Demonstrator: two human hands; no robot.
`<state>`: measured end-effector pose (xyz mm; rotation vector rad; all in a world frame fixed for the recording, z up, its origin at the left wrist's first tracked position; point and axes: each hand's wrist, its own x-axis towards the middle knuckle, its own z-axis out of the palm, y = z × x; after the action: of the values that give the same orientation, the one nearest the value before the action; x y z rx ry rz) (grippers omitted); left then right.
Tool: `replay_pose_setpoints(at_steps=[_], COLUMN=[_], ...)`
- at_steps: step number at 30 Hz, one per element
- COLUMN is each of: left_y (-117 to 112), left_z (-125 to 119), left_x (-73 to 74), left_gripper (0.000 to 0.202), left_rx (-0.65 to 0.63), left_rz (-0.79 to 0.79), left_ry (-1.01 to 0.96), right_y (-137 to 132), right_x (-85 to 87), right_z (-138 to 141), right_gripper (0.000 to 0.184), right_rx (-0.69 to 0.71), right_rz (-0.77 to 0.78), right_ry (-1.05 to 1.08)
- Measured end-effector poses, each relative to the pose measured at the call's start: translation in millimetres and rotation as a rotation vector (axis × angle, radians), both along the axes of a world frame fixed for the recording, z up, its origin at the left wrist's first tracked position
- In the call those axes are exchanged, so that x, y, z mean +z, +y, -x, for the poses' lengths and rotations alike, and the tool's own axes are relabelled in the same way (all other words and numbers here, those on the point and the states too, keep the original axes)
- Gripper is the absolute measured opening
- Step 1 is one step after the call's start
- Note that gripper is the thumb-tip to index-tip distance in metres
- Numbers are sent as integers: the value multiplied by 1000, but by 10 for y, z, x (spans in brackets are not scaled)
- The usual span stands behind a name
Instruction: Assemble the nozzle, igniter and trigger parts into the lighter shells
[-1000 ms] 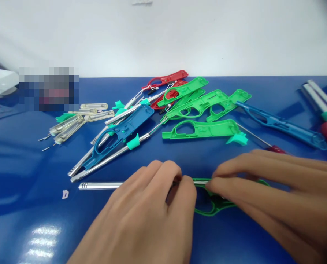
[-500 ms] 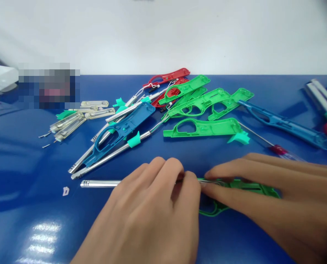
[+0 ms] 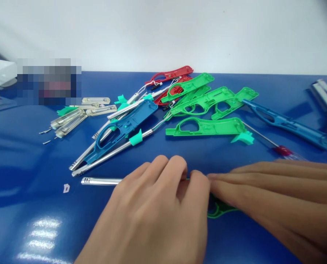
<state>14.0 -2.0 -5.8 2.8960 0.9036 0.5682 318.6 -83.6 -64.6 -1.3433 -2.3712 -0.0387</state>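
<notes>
My left hand (image 3: 158, 212) lies on the blue table with its fingers curled, pinched on a thin silver metal tube (image 3: 100, 181) that sticks out to the left. My right hand (image 3: 275, 201) lies flat, its fingers pressed together on top of a green plastic handle shell (image 3: 220, 209). Only the shell's trigger loop shows below the fingers. The fingertips of both hands meet where the tube runs into the shell.
Behind the hands lies a heap of green shells (image 3: 207, 126), a blue shell (image 3: 122, 130), red shells (image 3: 170, 76), metal tubes and teal clips. Another blue shell (image 3: 289, 124) and a red-tipped rod (image 3: 282, 150) lie right. Clear cartridges (image 3: 70, 119) lie left. A small white chip (image 3: 66, 188) lies near the tube.
My right hand has flattened and moved left over the green shell, which is now nearly covered. My left fingers have closed in against the right fingertips. The view has shifted slightly.
</notes>
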Motion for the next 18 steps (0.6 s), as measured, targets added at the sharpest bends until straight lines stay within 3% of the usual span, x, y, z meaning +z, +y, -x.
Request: replay_pose_setpoints(at_steps=[7, 15, 18], left_y=[-28, -26, -11], left_z=[-1, -124, -105], left_x=[100, -93, -66], left_gripper=[35, 45, 46], left_rx=[-18, 26, 9], left_rz=[29, -78, -101], left_ry=[-28, -157, -155], right_y=[21, -29, -24], right_x=[50, 169, 254], right_z=[29, 67, 95], right_gripper=[27, 25, 24], right_rx=[12, 21, 28], right_rz=[11, 21, 25], right_ry=[6, 10, 12])
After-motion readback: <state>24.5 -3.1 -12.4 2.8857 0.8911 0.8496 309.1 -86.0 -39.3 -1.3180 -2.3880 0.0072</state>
